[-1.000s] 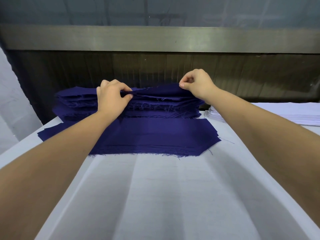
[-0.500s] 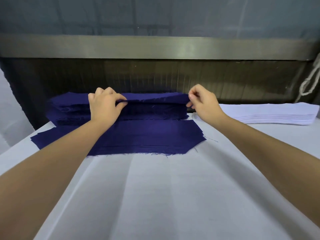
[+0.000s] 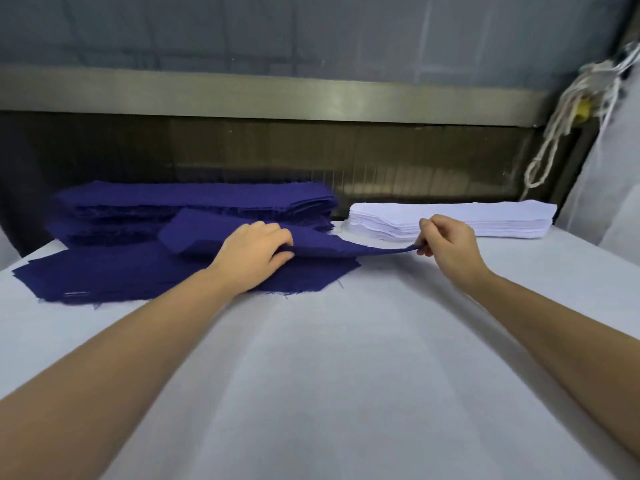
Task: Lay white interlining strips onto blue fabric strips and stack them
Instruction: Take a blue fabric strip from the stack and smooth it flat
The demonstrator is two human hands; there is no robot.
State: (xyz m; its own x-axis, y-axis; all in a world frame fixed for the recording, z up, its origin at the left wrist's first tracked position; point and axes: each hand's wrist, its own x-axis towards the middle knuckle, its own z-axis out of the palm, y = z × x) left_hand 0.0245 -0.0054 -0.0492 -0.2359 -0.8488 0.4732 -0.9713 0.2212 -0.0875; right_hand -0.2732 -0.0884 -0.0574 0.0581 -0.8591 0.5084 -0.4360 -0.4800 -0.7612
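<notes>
Strip axis runs left-right: we hold one blue strip (image 3: 322, 242) between left hand (image 3: 256, 254), closed on its middle, and right hand (image 3: 446, 244), pinching its right tip, above the laid blue layer (image 3: 114, 275); white interlining stack (image 3: 450, 220) lies nearest the right hand.

Both bare forearms reach forward. The left hand (image 3: 255, 255) lies palm down, fingers curled and thumb tucked under. The right hand (image 3: 446, 241) is raised slightly, thumb and fingers pinched together.
</notes>
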